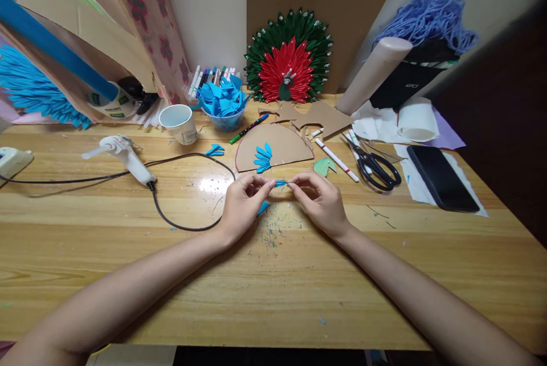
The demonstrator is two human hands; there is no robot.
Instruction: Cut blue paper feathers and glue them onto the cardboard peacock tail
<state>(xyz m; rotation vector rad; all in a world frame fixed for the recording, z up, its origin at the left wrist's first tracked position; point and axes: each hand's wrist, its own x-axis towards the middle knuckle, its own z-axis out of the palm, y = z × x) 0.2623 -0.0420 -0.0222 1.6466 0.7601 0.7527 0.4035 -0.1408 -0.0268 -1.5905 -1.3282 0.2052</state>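
Between my two hands stretches a small piece of folded blue crepe paper (281,183). My left hand (247,200) pinches its left end, and the fingertips of my right hand (319,199) pinch its thin right end. Just beyond them lies a half-round piece of cardboard (286,146) with a fan of blue paper petals (263,157) on it. A loose blue paper piece (263,207) shows beside my left hand, partly hidden by it. To the right of the cardboard rests a small green paper cutout (325,167).
A white glue gun (128,159) with a looping black cord lies left. Behind stand a paper cup (178,124), a bowl of blue paper pieces (224,105) and a red-and-green paper peacock (288,61). Black scissors (376,167), a white marker (337,159) and a phone (442,178) lie right.
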